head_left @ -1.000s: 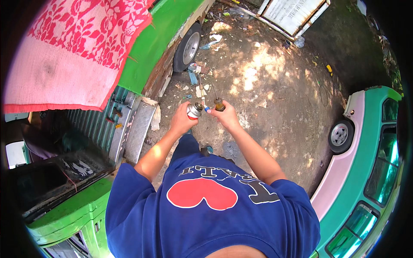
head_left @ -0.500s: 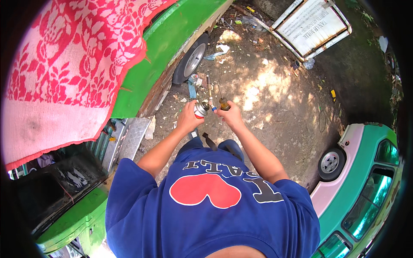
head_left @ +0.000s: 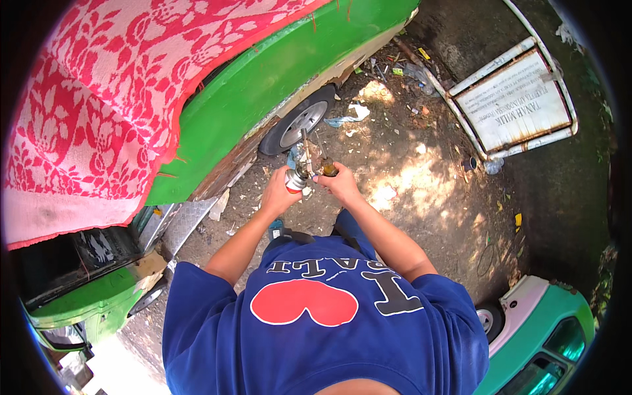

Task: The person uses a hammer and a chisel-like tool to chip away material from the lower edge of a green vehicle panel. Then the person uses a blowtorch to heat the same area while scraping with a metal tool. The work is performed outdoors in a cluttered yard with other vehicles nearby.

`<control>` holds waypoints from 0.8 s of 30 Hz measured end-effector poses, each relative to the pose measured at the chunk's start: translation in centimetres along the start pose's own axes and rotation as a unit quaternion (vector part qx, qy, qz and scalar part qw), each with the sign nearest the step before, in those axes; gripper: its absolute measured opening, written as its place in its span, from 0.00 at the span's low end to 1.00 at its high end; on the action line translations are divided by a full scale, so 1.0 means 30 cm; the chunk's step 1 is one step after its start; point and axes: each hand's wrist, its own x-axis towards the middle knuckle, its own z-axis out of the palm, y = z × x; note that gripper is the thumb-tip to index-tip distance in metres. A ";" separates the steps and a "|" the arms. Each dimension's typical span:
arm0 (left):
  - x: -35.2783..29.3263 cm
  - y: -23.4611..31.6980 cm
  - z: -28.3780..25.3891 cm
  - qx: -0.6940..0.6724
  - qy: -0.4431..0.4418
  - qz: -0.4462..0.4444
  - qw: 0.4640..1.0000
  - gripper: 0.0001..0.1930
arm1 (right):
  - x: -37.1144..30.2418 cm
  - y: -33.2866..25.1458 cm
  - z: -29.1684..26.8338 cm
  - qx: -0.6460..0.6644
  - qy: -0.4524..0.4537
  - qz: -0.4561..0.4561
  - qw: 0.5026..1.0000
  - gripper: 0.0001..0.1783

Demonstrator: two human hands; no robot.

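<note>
My left hand (head_left: 276,194) is wrapped around a small gas canister (head_left: 295,183), which is white and red with a silvery top. A blow torch head with a slim metal burner tube (head_left: 306,146) is fitted to it and points away from me. My right hand (head_left: 342,186) is closed on a screwdriver (head_left: 329,168) with an amber handle, its thin shaft pointing away too. The right thumb reaches to the base of the torch head, close to the canister; whether it touches the knob there is unclear. No flame is visible.
A green vehicle body (head_left: 263,79) with a wheel (head_left: 308,120) stands at the left, partly under a red-and-pink patterned cloth (head_left: 99,112). A white framed sign (head_left: 517,102) leans at the far right. A green-and-pink vehicle (head_left: 533,329) is at lower right. Litter dots the dirt ground (head_left: 421,217).
My view has turned, so the surroundings are shifted and the green vehicle's wheel now appears right beyond the burner tube. Both hands stay together, keeping hold of the canister and the screwdriver.
</note>
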 end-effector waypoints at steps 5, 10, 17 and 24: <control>0.096 0.216 0.080 -0.011 0.052 -0.079 0.995 0.43 | 0.116 -0.092 -0.260 -0.035 -0.066 0.027 0.997 0.17; 0.173 0.372 0.121 -0.023 0.070 -0.123 0.990 0.42 | 0.205 -0.161 -0.459 -0.028 -0.098 0.039 0.994 0.18; 0.363 0.414 0.217 -0.035 0.057 -0.123 0.990 0.43 | 0.387 -0.208 -0.605 -0.014 -0.095 0.084 0.992 0.17; 0.691 0.292 0.323 -0.043 0.006 -0.130 0.991 0.45 | 0.644 -0.201 -0.739 -0.024 -0.060 0.059 0.996 0.16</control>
